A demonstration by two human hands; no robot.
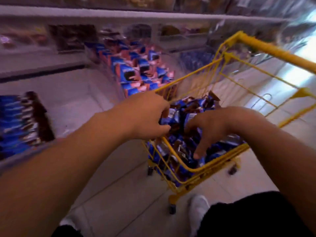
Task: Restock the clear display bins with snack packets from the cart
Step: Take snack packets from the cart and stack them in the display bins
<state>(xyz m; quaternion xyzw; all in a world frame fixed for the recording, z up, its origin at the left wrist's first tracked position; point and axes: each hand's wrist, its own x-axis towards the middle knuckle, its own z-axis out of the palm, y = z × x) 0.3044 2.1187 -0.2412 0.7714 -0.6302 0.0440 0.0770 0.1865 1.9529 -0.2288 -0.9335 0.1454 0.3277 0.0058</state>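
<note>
Nearest the camera, two bare forearms are stretched over the yellow cart. The left hand is curled round blue snack packets heaped in the cart; the right hand is pressed among them with fingers spread. The clear display bins lie beyond. Packets could be dropped on the floor if too many are scooped loosely.

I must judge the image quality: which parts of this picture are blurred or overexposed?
Head view: the shelf bins are smeared by motion blur; the hands over the yellow cart are sharper; window glare washes out the upper right; wide-angle distortion bends the shelf edge.
</note>
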